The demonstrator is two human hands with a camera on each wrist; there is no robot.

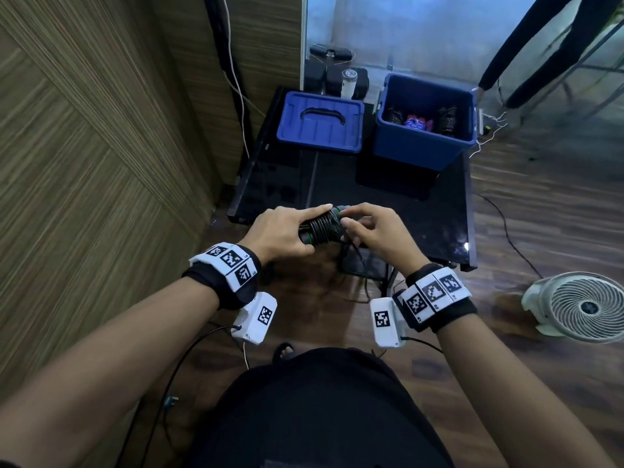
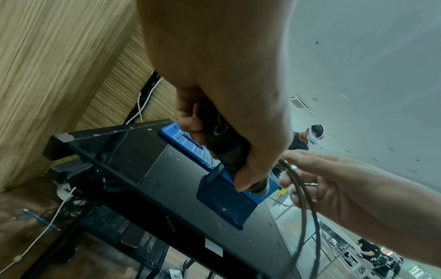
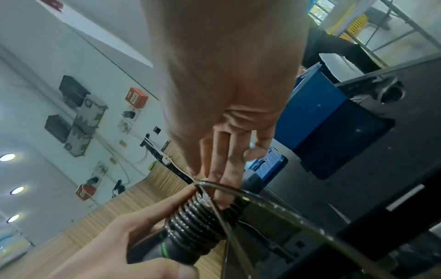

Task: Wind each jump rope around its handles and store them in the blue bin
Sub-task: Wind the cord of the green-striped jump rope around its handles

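A black jump rope with green-trimmed handles (image 1: 320,228) is held in front of me above the near table edge, its cord coiled tightly round both handles. My left hand (image 1: 293,231) grips the bundle from the left; the grip also shows in the left wrist view (image 2: 224,145). My right hand (image 1: 361,226) is at the bundle's right end, its fingers (image 3: 222,169) on the coil and on a loose loop of cord (image 3: 262,198) that hangs down. The open blue bin (image 1: 425,146) stands at the table's far right with several wound ropes inside.
The bin's blue lid (image 1: 320,121) lies flat at the table's far left. The black table (image 1: 388,204) has bare surface between the bin and my hands. A wood-panelled wall (image 1: 101,163) is on the left, and a white fan (image 1: 580,305) sits on the floor to the right. Cables trail on the floor.
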